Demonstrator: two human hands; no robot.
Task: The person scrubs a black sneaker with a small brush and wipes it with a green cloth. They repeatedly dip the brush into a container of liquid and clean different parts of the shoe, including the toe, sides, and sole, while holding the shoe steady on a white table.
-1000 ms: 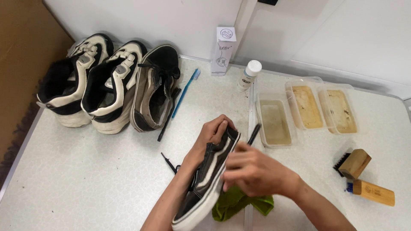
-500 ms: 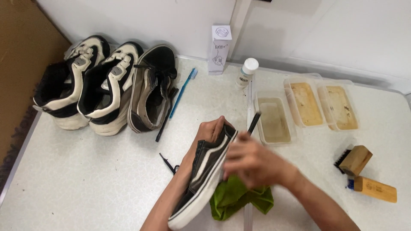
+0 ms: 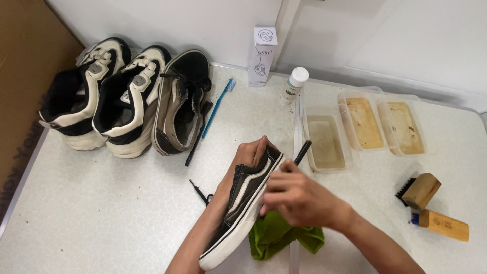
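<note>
My left hand (image 3: pixel 249 156) is inside a black low-top shoe (image 3: pixel 242 202) with a white stripe and white sole, holding it up tilted on its side above the table. My right hand (image 3: pixel 299 199) grips a thin black-handled brush (image 3: pixel 303 151) and presses against the shoe's side near the toe. Its bristle end is hidden behind my fingers. A crumpled green cloth (image 3: pixel 281 234) lies on the table just under the shoe and my right wrist.
Three more shoes (image 3: pixel 127 99) stand at the back left beside a blue toothbrush (image 3: pixel 218 107). A white carton (image 3: pixel 263 56), small bottle (image 3: pixel 293 86), three plastic tubs (image 3: pixel 362 124) of brownish liquid and wooden brushes (image 3: pixel 428 203) sit to the right. A black lace (image 3: pixel 200 192) lies nearby.
My right hand has shifted slightly along the shoe's side with the brush. The shoe stays held in my left hand at much the same tilt.
</note>
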